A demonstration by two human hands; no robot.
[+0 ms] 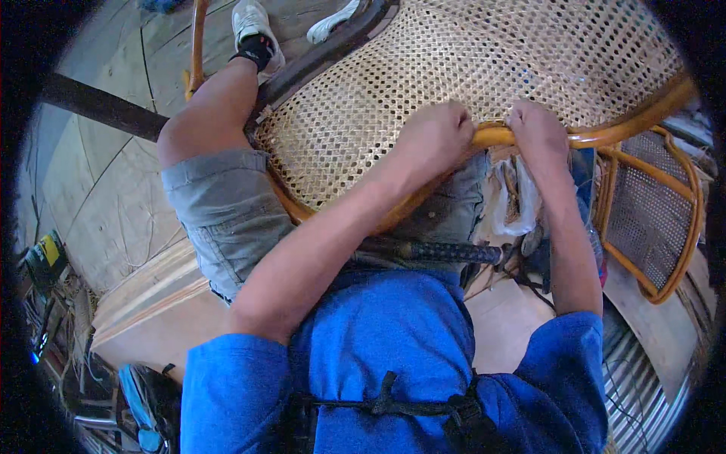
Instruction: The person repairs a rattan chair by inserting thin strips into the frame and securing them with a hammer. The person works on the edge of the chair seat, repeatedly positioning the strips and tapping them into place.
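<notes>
A large woven cane panel (363,113) lies over my lap, edged by a curved, glossy orange-brown rattan frame (597,138). My left hand (441,135) is closed in a fist on the panel's near edge, against the frame. A short way to its right, my right hand (538,130) is also closed, at the same rail. A short stretch of the rail shows between the two fists. What the fingers hold, perhaps something thin, is hidden inside them. Across my lap, under the panel's edge, lies a dark, textured handle (457,252).
A smaller caned rattan frame (656,200) stands at the right. An open white plastic bag (516,206) sits below my right wrist. Wooden boards (151,295) lie at the left, under a dark beam (102,106). Corrugated metal sheet (631,378) is at the lower right.
</notes>
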